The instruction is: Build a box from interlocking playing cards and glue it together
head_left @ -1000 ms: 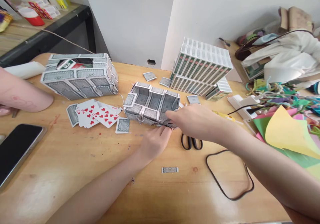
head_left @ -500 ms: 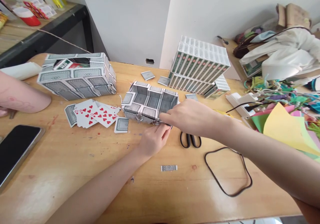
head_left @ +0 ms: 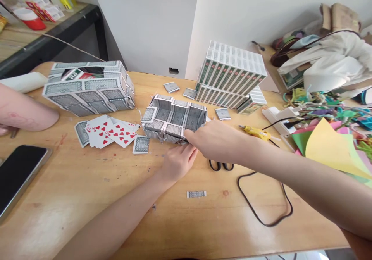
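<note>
An open box made of folded playing cards (head_left: 171, 130) stands mid-table, its hollow facing up. At its near right corner my left hand (head_left: 178, 161) is closed on the lower edge. My right hand (head_left: 207, 138) grips the same corner from above, thumb on the rim; its other fingertips are hidden. Black-handled scissors (head_left: 215, 165) lie partly beneath my right forearm. A small card strip (head_left: 196, 194) rests nearer to me. Left of the box are fanned playing cards (head_left: 106, 132) and one face-down card (head_left: 141, 144).
A larger card-covered box (head_left: 87, 91) stands at the back left, beside another person's arm (head_left: 26, 107). A phone (head_left: 21, 174) lies at left. Stacked card packs (head_left: 229, 76) rise behind. At right are a yellow glue gun (head_left: 255, 132), its looped cord, a power strip (head_left: 281, 122) and coloured paper (head_left: 334, 147).
My right hand and forearm have shifted slightly down, uncovering more of the glue gun and a folded card behind. Both hands stay at the box's corner.
</note>
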